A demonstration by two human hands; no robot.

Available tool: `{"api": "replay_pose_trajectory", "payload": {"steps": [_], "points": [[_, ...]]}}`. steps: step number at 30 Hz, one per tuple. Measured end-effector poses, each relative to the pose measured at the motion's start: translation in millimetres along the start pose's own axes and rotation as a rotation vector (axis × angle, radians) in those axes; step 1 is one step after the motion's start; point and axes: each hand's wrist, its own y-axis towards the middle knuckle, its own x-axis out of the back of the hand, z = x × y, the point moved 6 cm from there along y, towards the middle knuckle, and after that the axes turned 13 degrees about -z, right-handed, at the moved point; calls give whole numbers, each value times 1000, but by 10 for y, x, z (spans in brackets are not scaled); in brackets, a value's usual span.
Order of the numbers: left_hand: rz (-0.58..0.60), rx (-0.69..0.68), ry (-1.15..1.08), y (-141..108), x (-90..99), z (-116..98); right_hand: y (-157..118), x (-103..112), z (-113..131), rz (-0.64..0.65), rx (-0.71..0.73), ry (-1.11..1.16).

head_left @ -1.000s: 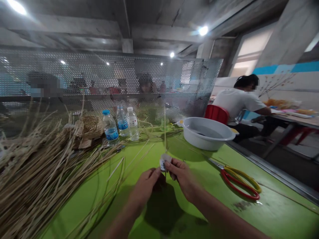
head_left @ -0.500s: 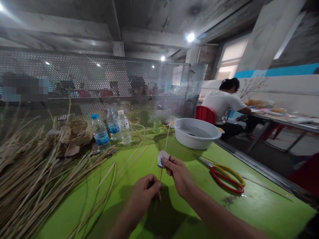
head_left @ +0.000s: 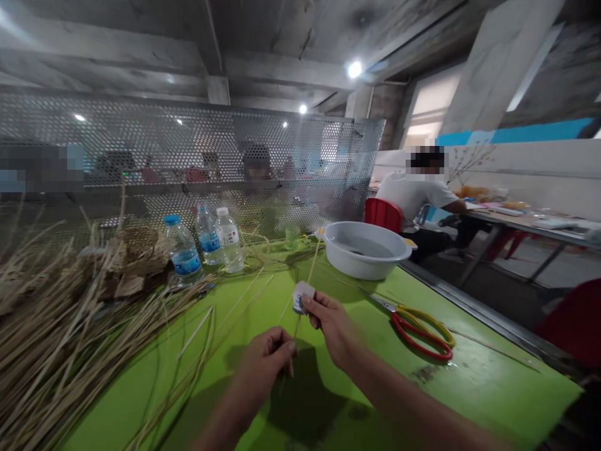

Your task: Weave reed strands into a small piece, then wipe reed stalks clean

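Observation:
My left hand (head_left: 271,358) pinches the lower part of a thin plant strip (head_left: 313,266) between thumb and fingers. Higher along the same strip, my right hand (head_left: 329,319) presses a small folded white piece with dark print (head_left: 302,294) around or against it; whether it is paper or cloth I cannot tell. From there the strip runs up and away toward the basin. Both hands are over the green table (head_left: 357,401), and part of the strip is hidden behind my fingers.
Scissors (head_left: 420,332) with red and yellow handles lie to the right. Beyond my hands stands a grey-white basin (head_left: 366,257). Water bottles (head_left: 185,257), a woven basket (head_left: 138,250) and heaped dry strips (head_left: 70,351) fill the left. A seated person (head_left: 413,194) is beyond the table.
The view has turned slightly, shifting everything a little left. Both hands keep their grips on the strip and the white piece, with hardly any movement against the table.

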Motion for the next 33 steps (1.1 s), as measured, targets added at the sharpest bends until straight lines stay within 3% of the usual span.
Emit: {"api": "replay_pose_trajectory", "payload": {"steps": [4, 10, 14, 19, 24, 29, 33], "points": [[-39, -14, 16, 19, 51, 18, -54, -91, -51, 107, -53, -58], [-1, -15, 36, 13, 18, 24, 22, 5, 24, -2, 13, -35], [-40, 6, 42, 19, 42, 42, -23, -88, -45, 136, -55, -88], [-32, -12, 49, 27, 43, 42, 10, -26, -34, 27, -12, -57], [-44, 12, 43, 22, 63, 71, -46, -103, -101, 163, -82, -106], [-15, 10, 42, 8, 27, 78, 35, 2, -18, 33, 4, -68], [-27, 4, 31, 0, 38, 44, 2, -70, -66, 151, -56, -107]]}}
